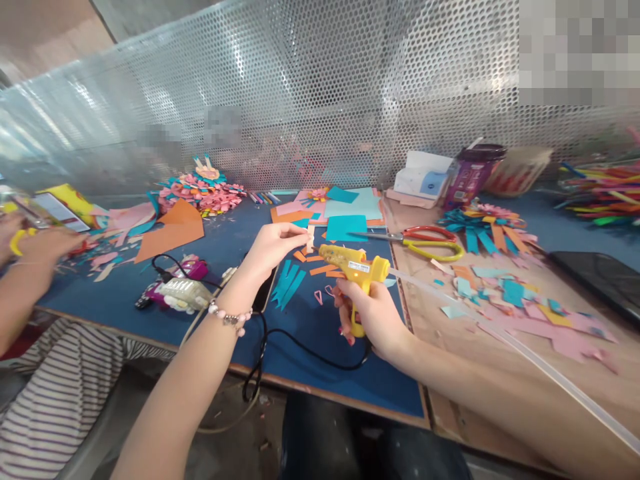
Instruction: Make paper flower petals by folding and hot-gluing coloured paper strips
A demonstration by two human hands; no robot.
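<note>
My right hand [367, 313] is wrapped round the handle of a yellow glue gun [356, 263], with a long clear glue stick [480, 319] trailing from its back end. Pinched in the fingertips of my left hand [280, 245] is a small cream paper strip [311, 238]. The gun's nozzle points left, close to the lower end of that strip; whether they touch I cannot tell. Below lie teal paper strips [290, 283], orange strips [325, 271] and small pink paper loops [319, 297] on the blue table.
Scissors [433, 241] with red and yellow handles lie right of the gun. A black cord [315, 353] crosses the table's front. Paper scraps [530, 307], a purple cup [473, 175] and a paper-flower pile [200, 190] stand around. At left, another person's hands [37, 243] hold yellow-handled scissors.
</note>
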